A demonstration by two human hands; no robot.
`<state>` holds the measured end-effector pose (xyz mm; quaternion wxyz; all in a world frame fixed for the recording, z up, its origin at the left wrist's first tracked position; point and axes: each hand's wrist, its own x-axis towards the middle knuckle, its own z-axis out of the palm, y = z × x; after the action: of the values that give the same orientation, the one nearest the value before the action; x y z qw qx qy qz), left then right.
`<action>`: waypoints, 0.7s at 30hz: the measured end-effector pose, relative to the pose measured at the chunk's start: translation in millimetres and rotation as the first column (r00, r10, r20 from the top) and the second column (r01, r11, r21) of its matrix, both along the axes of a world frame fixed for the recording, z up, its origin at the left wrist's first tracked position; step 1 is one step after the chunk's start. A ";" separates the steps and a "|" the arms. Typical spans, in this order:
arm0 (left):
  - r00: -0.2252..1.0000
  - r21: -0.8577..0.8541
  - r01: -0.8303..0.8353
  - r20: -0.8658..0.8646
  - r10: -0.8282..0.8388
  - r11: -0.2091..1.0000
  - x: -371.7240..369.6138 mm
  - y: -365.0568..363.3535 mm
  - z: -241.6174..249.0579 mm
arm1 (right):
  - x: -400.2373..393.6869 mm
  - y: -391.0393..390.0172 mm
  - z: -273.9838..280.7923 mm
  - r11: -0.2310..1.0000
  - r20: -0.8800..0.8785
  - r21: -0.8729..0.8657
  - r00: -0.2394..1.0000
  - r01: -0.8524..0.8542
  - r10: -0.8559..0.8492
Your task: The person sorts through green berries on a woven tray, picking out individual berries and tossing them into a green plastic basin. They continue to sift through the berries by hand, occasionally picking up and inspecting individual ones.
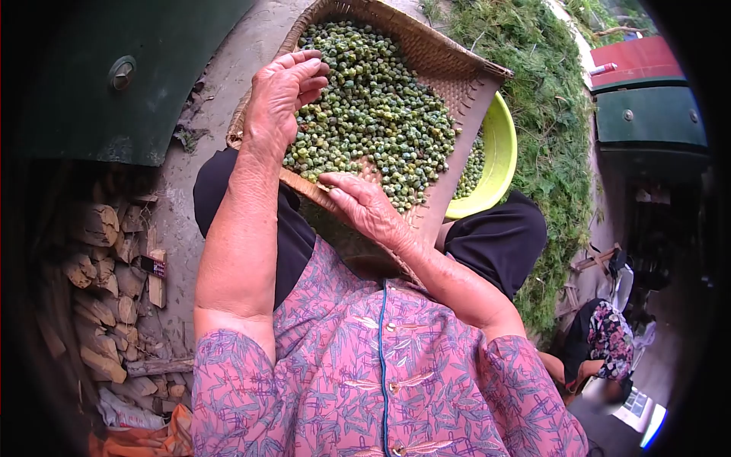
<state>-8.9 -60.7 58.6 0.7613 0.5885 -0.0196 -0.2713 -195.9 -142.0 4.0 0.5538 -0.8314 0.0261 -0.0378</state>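
A woven winnowing basket [449, 65] lies tilted over my lap, holding a thick layer of small round green fruits [373, 99]. Above its left side is my left hand [283, 91], fingers bent and a little apart, with nothing visible in them. My right hand [369, 207] rests at the basket's near edge, thumb and forefinger brought together; whatever is between them is too small to make out. Partly under the basket's right side stands a yellow-green plastic basin [500, 148] with more of the same fruits inside.
Cut green foliage [544, 145] covers the ground on the right. Split firewood [103, 312] is stacked at the left, below a dark green panel [84, 84]. Another person in a floral top [609, 339] is at the lower right.
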 end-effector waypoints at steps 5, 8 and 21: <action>1.000 -0.034 -0.017 -0.015 0.016 0.999 1.1 1.0 -2.0 | 15.5 -3.9 -17.0 0.989 -0.144 0.116 0.984 -0.089 0.105; 1.000 -0.016 -0.006 -0.005 0.006 1.000 1.1 1.7 -0.3 | 10.1 -14.9 -33.6 0.973 -0.120 -0.223 0.992 -0.055 0.028; 1.000 -0.009 -0.006 0.008 0.006 1.000 0.4 -0.1 -2.3 | 4.9 -8.8 -13.6 0.987 -0.154 0.160 0.988 0.001 0.024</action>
<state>-8.5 -60.8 56.3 0.7648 0.5862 -0.0221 -0.2665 -190.9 -150.8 -9.6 0.6150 -0.7850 0.0673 0.0327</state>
